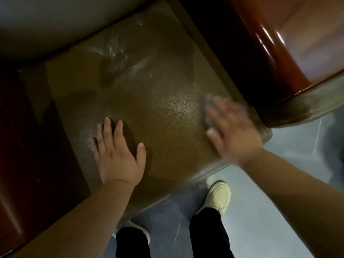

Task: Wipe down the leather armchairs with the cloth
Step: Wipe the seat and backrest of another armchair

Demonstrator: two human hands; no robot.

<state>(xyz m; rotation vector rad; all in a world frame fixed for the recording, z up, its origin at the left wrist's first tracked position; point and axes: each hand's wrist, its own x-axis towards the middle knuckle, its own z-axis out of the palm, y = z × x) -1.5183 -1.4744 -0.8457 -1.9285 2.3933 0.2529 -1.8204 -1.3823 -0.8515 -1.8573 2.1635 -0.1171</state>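
Brown leather armchair seat (149,94) is filling centre frame; left hand (119,151) is pressing flat, fingers straight; blurred right hand (232,131) is pressing grey cloth (207,107), fingers extended.

One leather armchair seat (149,101) fills the middle of the view. Two glossy wooden armrests flank it: one at the left (22,146), one at the upper right (290,41). One grey cloth (207,107) shows, blurred, under the right hand (232,131). Two bare hands are in view, the other being the left hand (117,153). Two pale shoes stand on the tiled floor (260,211): one (219,196) plainly seen, one (130,228) mostly hidden. Two dark trouser legs, one left (132,243) and one right (208,231), show above them.
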